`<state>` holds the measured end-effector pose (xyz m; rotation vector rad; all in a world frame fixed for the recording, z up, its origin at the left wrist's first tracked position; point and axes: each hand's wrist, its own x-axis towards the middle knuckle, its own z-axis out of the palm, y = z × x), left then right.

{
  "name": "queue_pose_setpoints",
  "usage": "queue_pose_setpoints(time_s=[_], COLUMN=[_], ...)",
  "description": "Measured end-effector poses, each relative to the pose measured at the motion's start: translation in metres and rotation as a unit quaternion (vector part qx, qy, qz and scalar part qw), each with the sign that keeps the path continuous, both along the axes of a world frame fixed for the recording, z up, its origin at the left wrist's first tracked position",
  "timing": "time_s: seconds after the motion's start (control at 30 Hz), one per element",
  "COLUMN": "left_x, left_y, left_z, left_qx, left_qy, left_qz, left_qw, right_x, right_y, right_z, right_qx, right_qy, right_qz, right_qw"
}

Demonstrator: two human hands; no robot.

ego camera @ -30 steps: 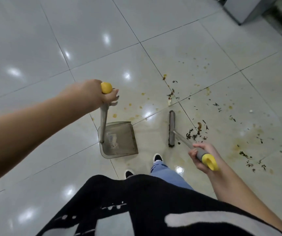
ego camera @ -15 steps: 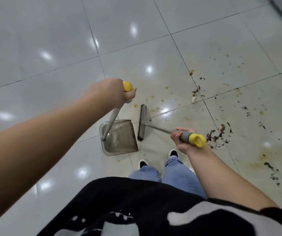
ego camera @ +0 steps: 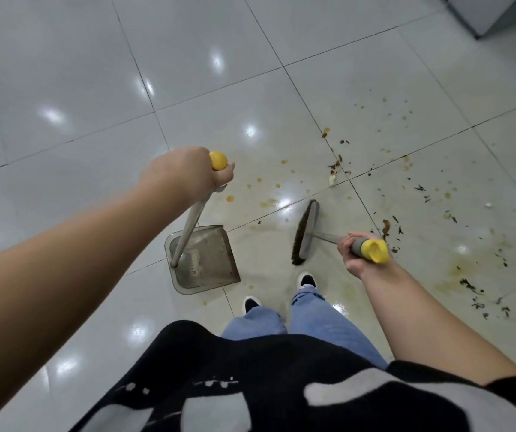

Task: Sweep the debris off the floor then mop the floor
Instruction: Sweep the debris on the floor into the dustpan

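My left hand (ego camera: 188, 171) grips the yellow-capped top of a long grey handle that runs down to a translucent grey dustpan (ego camera: 210, 261) resting flat on the tiled floor. My right hand (ego camera: 356, 252) holds the grey and yellow grip of a broom, whose dark-bristled head (ego camera: 305, 233) stands on the floor a short gap to the right of the dustpan. Dark debris flakes (ego camera: 389, 229) and yellowish stains (ego camera: 465, 263) are scattered over the tiles to the right of the broom, some hidden behind my right hand.
Glossy white floor tiles (ego camera: 79, 88) stretch to the left and back. My two feet (ego camera: 306, 280) stand just behind the dustpan and broom. The corner of a grey cabinet or appliance (ego camera: 493, 14) sits at the far right top.
The broom head has swung back to the right, away from the dustpan's edge, and my right hand moved right with it. The dustpan stays in place.
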<state>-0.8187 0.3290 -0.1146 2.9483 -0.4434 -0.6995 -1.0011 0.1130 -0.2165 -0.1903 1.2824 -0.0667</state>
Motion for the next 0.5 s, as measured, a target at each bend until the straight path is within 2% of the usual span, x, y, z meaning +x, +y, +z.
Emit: queue_pose_setpoints(time_s=[0.23,0.37,0.5], left_x=[0.003,0.003,0.003], left_y=[-0.017,-0.027,-0.023], left_z=[-0.007,-0.007,-0.005], left_qx=[-0.007,-0.015,0.002], left_qy=[-0.034,-0.036,-0.052], left_qz=[-0.02,-0.031,-0.027], left_qw=[0.999,0.999,0.998], right_x=[-0.027,-0.019,0.018], right_y=[0.016,0.005,0.028], right_z=[0.01,0.013,0.0], right_qx=[-0.021,0.048,0.04], right_qy=[0.018,-0.037,-0.067], right_qz=[0.172,0.177,0.282], right_qw=[0.985,0.982,0.956])
